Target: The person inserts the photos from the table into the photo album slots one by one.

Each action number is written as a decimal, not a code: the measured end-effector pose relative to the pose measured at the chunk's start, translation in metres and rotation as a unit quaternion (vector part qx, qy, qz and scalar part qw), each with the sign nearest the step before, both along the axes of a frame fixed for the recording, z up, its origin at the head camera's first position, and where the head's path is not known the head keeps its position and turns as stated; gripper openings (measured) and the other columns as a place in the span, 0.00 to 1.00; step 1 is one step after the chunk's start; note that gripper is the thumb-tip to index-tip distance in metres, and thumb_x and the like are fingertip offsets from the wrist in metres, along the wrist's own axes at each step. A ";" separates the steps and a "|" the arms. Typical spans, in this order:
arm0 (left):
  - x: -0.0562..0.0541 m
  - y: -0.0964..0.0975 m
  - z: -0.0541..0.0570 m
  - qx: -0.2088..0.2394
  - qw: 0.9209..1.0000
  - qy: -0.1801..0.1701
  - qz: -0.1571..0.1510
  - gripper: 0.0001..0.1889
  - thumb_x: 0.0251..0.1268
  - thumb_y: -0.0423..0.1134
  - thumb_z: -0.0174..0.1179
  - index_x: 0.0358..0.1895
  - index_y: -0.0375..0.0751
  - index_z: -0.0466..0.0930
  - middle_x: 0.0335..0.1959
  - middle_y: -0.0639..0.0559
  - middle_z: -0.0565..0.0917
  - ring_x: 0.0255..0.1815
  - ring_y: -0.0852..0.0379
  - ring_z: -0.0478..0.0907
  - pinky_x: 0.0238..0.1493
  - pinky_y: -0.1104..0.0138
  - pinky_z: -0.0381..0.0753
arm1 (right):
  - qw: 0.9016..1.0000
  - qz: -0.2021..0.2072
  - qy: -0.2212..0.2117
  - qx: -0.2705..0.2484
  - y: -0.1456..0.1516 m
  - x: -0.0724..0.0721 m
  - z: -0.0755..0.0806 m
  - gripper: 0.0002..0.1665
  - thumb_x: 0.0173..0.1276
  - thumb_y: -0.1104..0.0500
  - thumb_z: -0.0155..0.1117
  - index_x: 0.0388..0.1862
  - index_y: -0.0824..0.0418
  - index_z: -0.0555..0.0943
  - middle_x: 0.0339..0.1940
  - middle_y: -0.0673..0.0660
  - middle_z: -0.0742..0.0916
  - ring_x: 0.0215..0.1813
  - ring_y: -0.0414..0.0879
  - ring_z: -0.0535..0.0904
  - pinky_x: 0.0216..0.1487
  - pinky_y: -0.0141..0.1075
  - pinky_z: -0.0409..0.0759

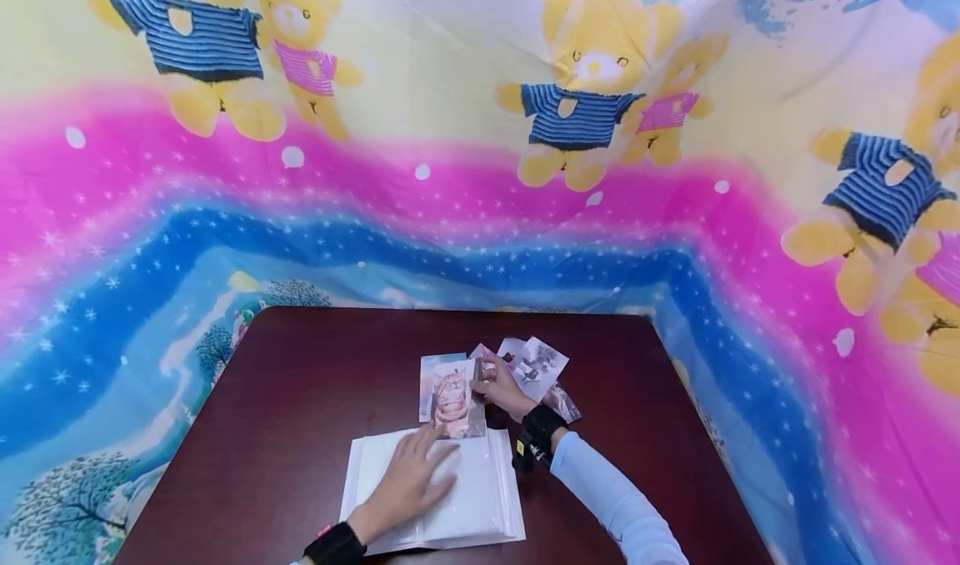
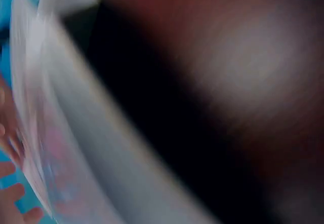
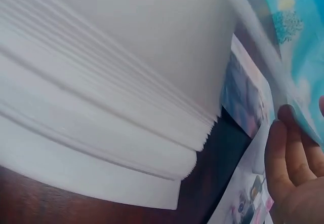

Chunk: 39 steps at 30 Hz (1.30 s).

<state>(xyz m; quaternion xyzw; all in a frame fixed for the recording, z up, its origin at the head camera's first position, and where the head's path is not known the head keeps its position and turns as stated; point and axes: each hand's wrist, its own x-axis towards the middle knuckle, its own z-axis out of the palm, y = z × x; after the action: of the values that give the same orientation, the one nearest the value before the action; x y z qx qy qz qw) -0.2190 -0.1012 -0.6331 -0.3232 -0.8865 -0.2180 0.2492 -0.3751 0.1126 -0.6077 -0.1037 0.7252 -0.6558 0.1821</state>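
An album (image 1: 476, 498) with white pages lies spread on the table, its stacked page edges (image 3: 126, 107) large in the right wrist view. My left hand (image 1: 408, 477) rests over the pages, fingers spread; its fingertips (image 2: 12, 193) show at the left of the blurred left wrist view. With my right hand (image 1: 506, 390) I pinch the right edge of a picture card (image 1: 452, 402) showing a pinkish cat, tilted over the album's far edge. In the right wrist view the thumb is mostly out of frame, while curled fingers (image 3: 291, 158) meet the card's edge.
Behind the cat card lies a pale blue picture (image 1: 426, 382). Several loose picture cards (image 1: 542, 363) overlap just right of my right hand. The dark red table (image 1: 300, 398) ends at a cartoon-bear cloth backdrop (image 1: 450, 198) behind and at the sides.
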 end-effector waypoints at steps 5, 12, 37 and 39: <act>0.041 0.005 -0.009 -0.106 0.993 0.038 -0.046 0.26 0.66 0.62 0.57 0.61 0.55 0.78 0.67 0.42 0.72 0.66 0.36 0.68 0.52 0.42 0.74 | 1.000 0.017 -0.008 -0.023 0.001 -0.006 -0.006 0.40 0.74 0.67 0.55 0.78 0.64 0.48 0.44 0.59 0.74 0.32 0.46 0.72 0.34 0.39 0.72; 0.054 0.005 -0.025 -0.164 0.978 0.121 -0.047 0.20 0.63 0.61 0.59 0.53 0.58 0.83 0.61 0.50 0.78 0.62 0.48 0.74 0.53 0.50 0.74 | 0.997 0.049 0.058 0.018 0.007 -0.010 -0.009 0.25 0.77 0.70 0.47 0.70 0.75 0.61 0.36 0.55 0.69 0.26 0.44 0.62 0.30 0.38 0.64; 0.047 0.004 -0.028 -0.134 0.980 0.137 -0.059 0.21 0.63 0.59 0.60 0.52 0.52 0.83 0.61 0.47 0.79 0.61 0.45 0.75 0.56 0.50 0.74 | 0.992 0.100 0.067 0.039 0.009 -0.007 -0.003 0.22 0.76 0.67 0.55 0.65 0.72 0.70 0.43 0.66 0.79 0.34 0.49 0.75 0.35 0.42 0.78; 0.047 0.004 -0.027 -0.133 0.980 0.134 -0.059 0.21 0.61 0.59 0.61 0.52 0.52 0.83 0.61 0.47 0.79 0.61 0.45 0.75 0.56 0.50 0.74 | 0.991 0.105 0.063 0.050 0.009 -0.005 -0.002 0.21 0.75 0.66 0.55 0.64 0.71 0.71 0.41 0.64 0.79 0.33 0.48 0.74 0.35 0.40 0.78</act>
<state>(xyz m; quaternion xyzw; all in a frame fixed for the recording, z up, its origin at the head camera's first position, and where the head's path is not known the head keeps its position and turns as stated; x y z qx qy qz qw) -0.1715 -0.0973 -0.6599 -0.4313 -0.8456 -0.0676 0.3072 -0.3801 0.1214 -0.6097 -0.2112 0.7525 -0.5878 0.2090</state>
